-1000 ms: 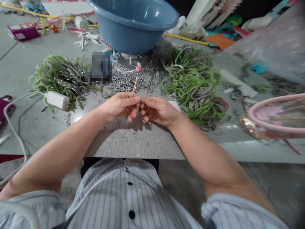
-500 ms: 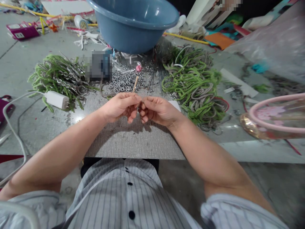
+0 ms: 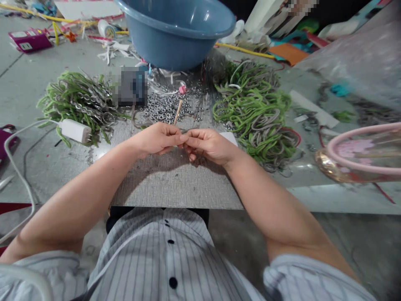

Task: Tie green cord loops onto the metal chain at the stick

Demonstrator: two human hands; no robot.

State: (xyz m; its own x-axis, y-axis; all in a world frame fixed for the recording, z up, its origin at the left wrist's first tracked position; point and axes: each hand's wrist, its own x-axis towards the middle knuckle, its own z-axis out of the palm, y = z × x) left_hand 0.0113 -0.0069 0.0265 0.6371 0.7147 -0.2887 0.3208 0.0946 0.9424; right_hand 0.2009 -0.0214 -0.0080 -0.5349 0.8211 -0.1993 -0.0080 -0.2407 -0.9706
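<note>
A gray worktable (image 3: 147,184) spreads across the scene, read as a clock face centered on the person's own two hands, with twelve pointing straight ahead. At twelve o'clock stands a blue plastic basin (image 3: 166,46). A tangled heap of green and gray cords (image 3: 260,113) sprawls from one to three o'clock, and a smaller bundle of green cords and metal chains (image 3: 78,100) lies toward ten. The left hand (image 3: 159,140) comes in from nine, the right hand (image 3: 209,144) from three; both curl inward, thumb tips meeting forefingers where the two hands touch. Whether they pinch anything cannot be told, since the fingers hide whatever may lie between them. A white charger plug (image 3: 75,131) rests at nine, well apart from the left hand. A slim wooden stick (image 3: 178,112) points toward twelve just beyond the left hand; whether it touches the fingers is unclear. Smallest of all, shiny metal rings (image 3: 163,106) lie scattered from eleven to twelve, between basin and hands. The step in hand appears to be close, two-handed fingertip work, and the next move seems to call for steady hands and light, exact pressure from both thumbs.
</note>
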